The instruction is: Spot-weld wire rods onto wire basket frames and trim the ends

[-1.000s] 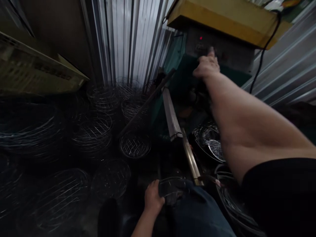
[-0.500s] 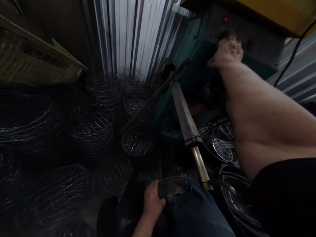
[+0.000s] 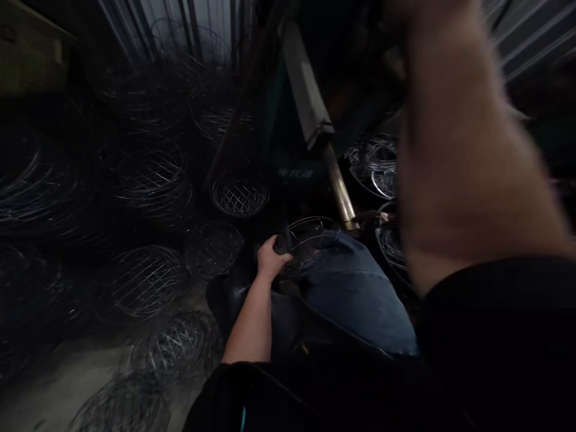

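Observation:
My left hand [image 3: 270,259] is closed at the near-left side of a round wire frame [image 3: 310,219], its thumb and fingers on the rim. Thin curved wires show over my knee in blue jeans [image 3: 355,288], though the dark hides the frame's exact build. My right forearm [image 3: 463,156] reaches up and forward, smeared by motion, and runs out of the top edge. The right hand itself lies beyond the picture. Between the two arms a metal bar with a brass-coloured rod [image 3: 339,186] slopes down from a dark green machine [image 3: 288,150], ending just beyond the frame.
Stacks of round wire racks [image 3: 153,174] cover the floor at left, and a single rack [image 3: 240,193] lies before the machine. Shiny wire rings [image 3: 382,162] sit in containers right of the rod. A yellowish crate [image 3: 31,60] stands at upper left, near corrugated metal sheeting [image 3: 180,24].
My view has tipped downward. The right hand, earlier on the machine's panel near a red light, has passed out of the top of the picture. My left hand keeps its hold on the wire frame.

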